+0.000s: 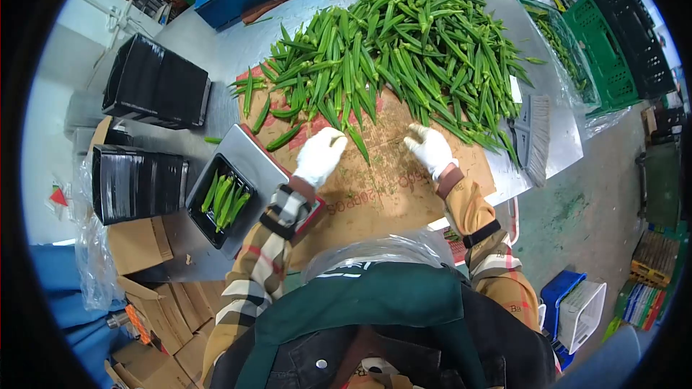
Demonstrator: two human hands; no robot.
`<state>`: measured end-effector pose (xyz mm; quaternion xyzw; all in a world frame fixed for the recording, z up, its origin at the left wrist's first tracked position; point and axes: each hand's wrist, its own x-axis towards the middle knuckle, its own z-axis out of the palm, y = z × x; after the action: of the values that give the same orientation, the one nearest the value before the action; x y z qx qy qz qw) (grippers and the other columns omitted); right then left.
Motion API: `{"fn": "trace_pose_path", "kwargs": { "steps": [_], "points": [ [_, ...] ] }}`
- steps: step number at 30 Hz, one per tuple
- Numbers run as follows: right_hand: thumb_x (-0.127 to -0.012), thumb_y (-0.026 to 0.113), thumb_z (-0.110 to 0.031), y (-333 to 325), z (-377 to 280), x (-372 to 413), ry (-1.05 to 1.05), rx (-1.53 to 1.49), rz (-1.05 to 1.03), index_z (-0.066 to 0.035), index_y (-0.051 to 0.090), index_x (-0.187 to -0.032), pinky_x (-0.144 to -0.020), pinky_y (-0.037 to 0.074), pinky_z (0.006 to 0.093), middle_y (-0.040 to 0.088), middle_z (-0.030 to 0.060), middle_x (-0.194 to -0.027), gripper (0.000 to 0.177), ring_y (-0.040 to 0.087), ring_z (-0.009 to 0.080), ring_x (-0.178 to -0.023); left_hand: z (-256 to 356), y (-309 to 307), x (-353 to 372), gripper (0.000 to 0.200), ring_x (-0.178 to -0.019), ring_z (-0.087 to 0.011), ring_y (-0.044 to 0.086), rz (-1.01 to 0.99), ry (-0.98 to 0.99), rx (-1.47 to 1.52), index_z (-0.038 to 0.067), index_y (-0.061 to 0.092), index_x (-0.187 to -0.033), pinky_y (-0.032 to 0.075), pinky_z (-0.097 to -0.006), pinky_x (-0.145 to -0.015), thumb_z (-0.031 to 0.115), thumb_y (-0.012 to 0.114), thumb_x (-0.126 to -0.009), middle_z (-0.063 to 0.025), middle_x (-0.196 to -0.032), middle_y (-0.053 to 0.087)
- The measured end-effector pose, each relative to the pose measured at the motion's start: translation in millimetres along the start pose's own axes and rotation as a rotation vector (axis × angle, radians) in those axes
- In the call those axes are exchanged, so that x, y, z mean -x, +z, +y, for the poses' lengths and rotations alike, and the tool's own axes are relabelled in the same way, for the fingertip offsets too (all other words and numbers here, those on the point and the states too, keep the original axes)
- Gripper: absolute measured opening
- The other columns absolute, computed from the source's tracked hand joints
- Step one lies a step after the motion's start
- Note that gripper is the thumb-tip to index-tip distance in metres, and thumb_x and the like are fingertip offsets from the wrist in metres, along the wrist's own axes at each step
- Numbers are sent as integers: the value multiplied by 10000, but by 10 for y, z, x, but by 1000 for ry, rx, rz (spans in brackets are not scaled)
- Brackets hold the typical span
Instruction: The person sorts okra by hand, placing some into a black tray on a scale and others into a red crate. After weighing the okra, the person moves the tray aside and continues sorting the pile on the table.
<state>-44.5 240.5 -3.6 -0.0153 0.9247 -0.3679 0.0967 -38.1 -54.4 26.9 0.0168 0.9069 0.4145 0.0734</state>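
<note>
1. Head view: your gloved left hand (321, 157) is near the cardboard sheet's (382, 187) left edge, fingers curled; I cannot tell if they grip anything.
2. Your right hand (432, 151), nearer the right edge, has thumb and fingers parted.
3. The okra pile (411, 50) spreads from the worktop's (567, 142) far edge onto the sheet.
4. A black tray (200, 217) of okra pods (227, 203) sits on the scale (252, 155) along the sheet's left edge.

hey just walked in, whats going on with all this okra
Someone is standing over a large heap of okra, which lies partly on cardboard. Their gloved left hand and right hand are by its near edge, neither visibly holding any. Off to the left, a black tray with several okra in it sits on a metal plate.
</note>
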Motion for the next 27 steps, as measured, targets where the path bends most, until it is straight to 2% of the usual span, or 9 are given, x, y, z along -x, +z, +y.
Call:
{"fn": "trace_pose_path", "kwargs": {
  "steps": [4, 9, 12, 14, 18, 22, 24, 26, 27],
  "points": [
    [-886, 706, -192, -74, 207, -508, 72, -320, 210, 25, 628, -1258, -825, 545, 328, 723, 163, -1034, 438, 699, 241, -890, 230, 418, -271, 340, -864, -374, 672, -20, -241, -261, 55, 597, -950, 511, -455, -742, 381, 682, -898, -176, -868, 697],
    [-873, 707, -267, -372, -24, -942, 134, 8, 285, -33, 678, -1167, -811, 528, 409, 712, 138, -907, 377, 669, 329, -872, 144, 811, -343, 411, -906, -375, 668, 105, -60, -411, 76, 519, -1088, 521, -463, -757, 225, 776, -804, -145, -954, 677],
    [-870, 708, -272, -413, 24, -1249, 92, 51, 317, -47, 664, -1189, -863, 513, 415, 692, 150, -995, 392, 645, 334, -972, 124, 773, -466, 357, -878, -343, 670, 111, -78, -166, 71, 536, -1121, 529, -429, -765, 139, 725, -826, -136, -938, 664],
    [-852, 721, -293, -348, 165, -1493, -41, 137, 390, -16, 588, -1287, -970, 460, 432, 608, 202, -1173, 532, 559, 382, -1119, 101, 597, -748, 272, -881, -330, 651, 361, 92, -115, 58, 580, -1081, 519, -415, -784, 120, 683, -837, -151, -960, 651],
    [-829, 739, -376, -282, 39, -1788, -45, 162, 262, 44, 505, -1368, -1015, 444, 431, 576, 232, -1277, 723, 531, 395, -1185, 166, -57, -1447, 165, -958, -364, 577, 587, 243, -390, 34, 622, -992, 460, -452, -852, 155, 662, -887, -180, -985, 600],
    [-800, 768, -461, -166, -246, -1768, 90, 249, 154, 27, 347, -1493, -1112, 376, 473, 409, 251, -1502, 947, 403, 424, -1354, -477, -267, -2081, 331, -1294, -440, 457, 469, 207, -456, 75, 599, -1179, 361, -586, -1054, 267, 645, -913, -163, -1420, 527],
    [-768, 801, -434, -83, -274, -1729, 112, 257, 151, -143, 372, -1510, -1117, 347, 542, 338, 257, -1547, 905, 319, 439, -1418, -447, -92, -2086, 392, -1430, -465, 293, 322, -40, -369, 129, 591, -1260, 227, -728, -1078, 336, 641, -930, -46, -1533, 444],
    [-754, 808, -422, -16, -335, -1656, 119, 333, 125, -241, 400, -1498, -1112, 340, 572, 313, 261, -1560, 868, 287, 445, -1440, -368, 62, -2054, 406, -1429, -449, 299, 335, -74, -417, 129, 590, -1271, 228, -716, -1087, 335, 643, -926, -16, -1536, 440],
    [-737, 817, -393, 67, -369, -1598, 79, 279, 142, -331, 438, -1450, -1086, 350, 604, 284, 265, -1572, 810, 241, 452, -1463, -345, 109, -2001, 369, -1405, -450, 332, 338, 37, -387, 117, 620, -1222, 256, -663, -1114, 304, 655, -906, -70, -1516, 458]
  ]
}}
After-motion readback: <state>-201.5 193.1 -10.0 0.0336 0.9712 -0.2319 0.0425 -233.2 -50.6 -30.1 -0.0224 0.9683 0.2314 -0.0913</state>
